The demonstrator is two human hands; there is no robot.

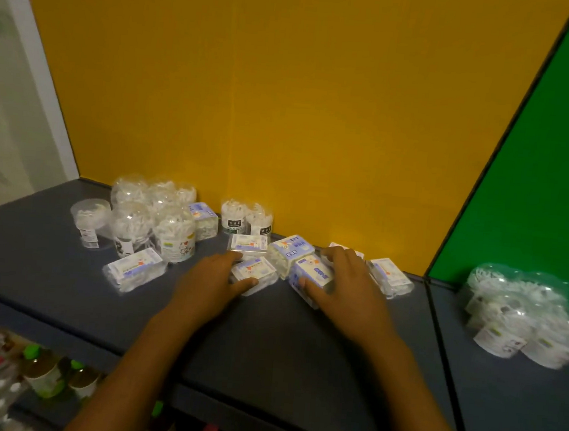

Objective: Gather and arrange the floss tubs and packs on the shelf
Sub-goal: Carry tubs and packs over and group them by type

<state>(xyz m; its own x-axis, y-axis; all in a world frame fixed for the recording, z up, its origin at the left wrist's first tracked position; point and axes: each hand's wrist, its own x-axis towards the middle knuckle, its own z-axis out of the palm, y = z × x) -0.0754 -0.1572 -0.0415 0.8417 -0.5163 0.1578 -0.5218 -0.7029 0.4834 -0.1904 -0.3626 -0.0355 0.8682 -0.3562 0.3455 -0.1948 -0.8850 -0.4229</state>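
Clear floss tubs (153,219) stand clustered at the back left of the dark shelf (275,338), with two more tubs (247,217) against the yellow wall. Flat floss packs with white-and-blue labels lie scattered mid-shelf. My left hand (208,284) grips one small pack (256,271) between thumb and fingers. My right hand (342,282) holds another pack (310,272), thumb on its near side and fingers over the top. A loose pack (134,267) lies to the left, another pack (389,276) to the right of my right hand.
A further group of floss tubs (522,311) sits on the neighbouring shelf section before the green panel (538,168). A seam (435,318) divides the two sections. Bottles with green caps (45,373) fill the shelf below at the lower left.
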